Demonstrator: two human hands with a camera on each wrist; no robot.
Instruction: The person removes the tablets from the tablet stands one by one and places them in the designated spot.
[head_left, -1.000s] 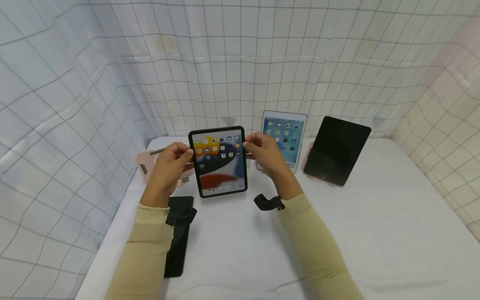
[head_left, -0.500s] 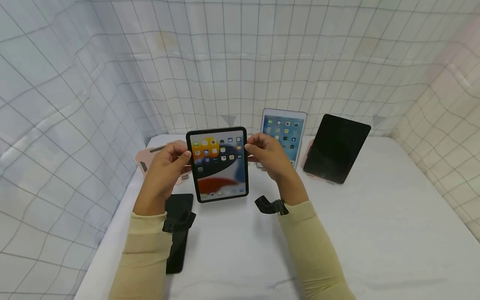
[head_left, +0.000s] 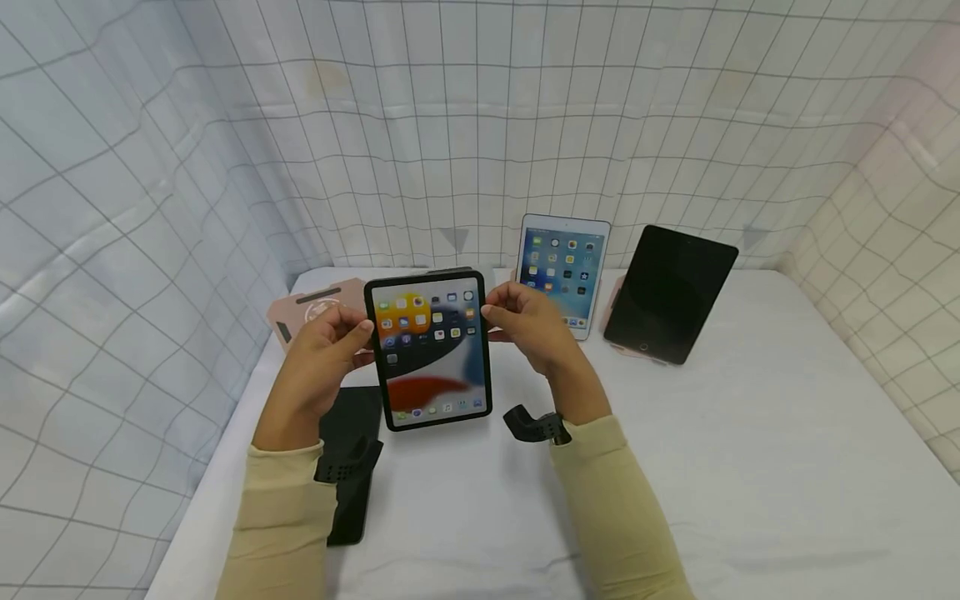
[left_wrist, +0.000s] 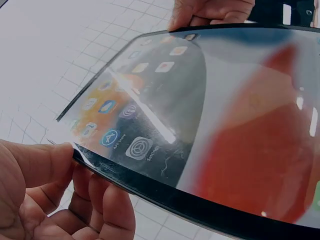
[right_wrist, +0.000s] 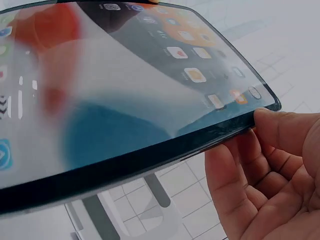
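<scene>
A black-framed tablet (head_left: 435, 387) with a lit home screen is held upright between both hands, tilted slightly. My left hand (head_left: 322, 358) pinches its left edge in the upper half, thumb on the front and fingers behind. On the opposite edge, near the upper corner, my right hand (head_left: 536, 329) grips it the same way. In the left wrist view the thumb of the left hand (left_wrist: 65, 185) presses the dark border. The right wrist view has the right hand (right_wrist: 270, 165) with curled fingers under the frame. A grey edge (head_left: 450, 270) peeks out behind the tablet's top.
Behind my left hand stands a pink tablet stand (head_left: 330, 296). A dark tablet (head_left: 352, 408) lies flat under my left wrist. At the back, a white tablet (head_left: 573, 279) and a black tablet (head_left: 671, 296) lean upright. Below the held tablet shows a pale stand with grey pads (right_wrist: 157, 190).
The tablet has come down and toward me in both hands, looking larger now. A grey edge has come into view behind its top. The other tablets stay in place.
</scene>
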